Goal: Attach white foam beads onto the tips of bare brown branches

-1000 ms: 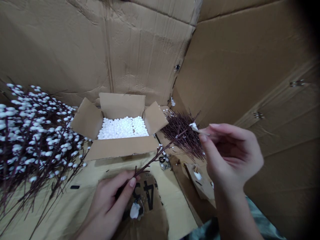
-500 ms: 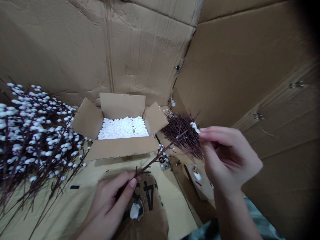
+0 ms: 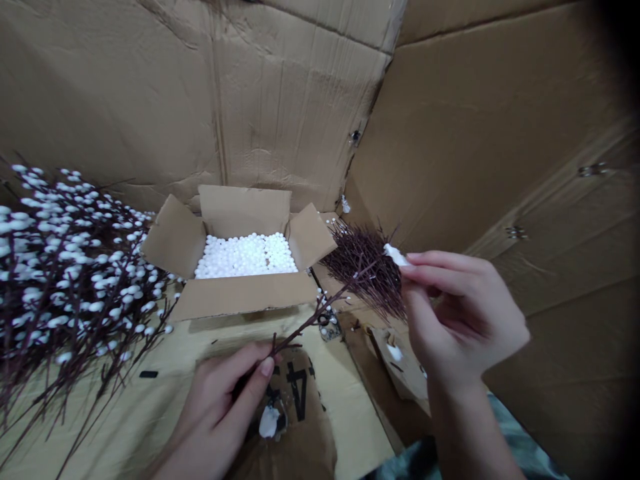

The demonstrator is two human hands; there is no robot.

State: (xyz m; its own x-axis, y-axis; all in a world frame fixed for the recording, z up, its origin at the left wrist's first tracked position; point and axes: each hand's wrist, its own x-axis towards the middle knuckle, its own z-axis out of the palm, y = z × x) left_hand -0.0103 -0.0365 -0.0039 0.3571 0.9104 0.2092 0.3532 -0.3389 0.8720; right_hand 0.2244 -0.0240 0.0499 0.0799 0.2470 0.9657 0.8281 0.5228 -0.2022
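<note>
My left hand point(image 3: 220, 407) pinches the lower stem of a thin dark-red twig point(image 3: 320, 310) that slants up to the right. My right hand point(image 3: 460, 320) is at the twig's tip, thumb and forefinger closed on a small white foam bud point(image 3: 395, 253) there. A small open cardboard box point(image 3: 240, 290) full of white foam beads point(image 3: 247, 255) stands beyond my hands. A pile of bare dark-red twigs point(image 3: 367, 267) lies right of the box, just behind my right fingers.
A big heap of twigs covered in white buds point(image 3: 70, 267) fills the left side. Cardboard sheets wall in the back and right point(image 3: 475, 133) and cover the surface. A small white scrap point(image 3: 270, 421) lies by my left hand, on printed cardboard.
My right hand's fingers have closed in on the white bud at the twig tip and shifted slightly. My left hand and the twig have stayed almost in place.
</note>
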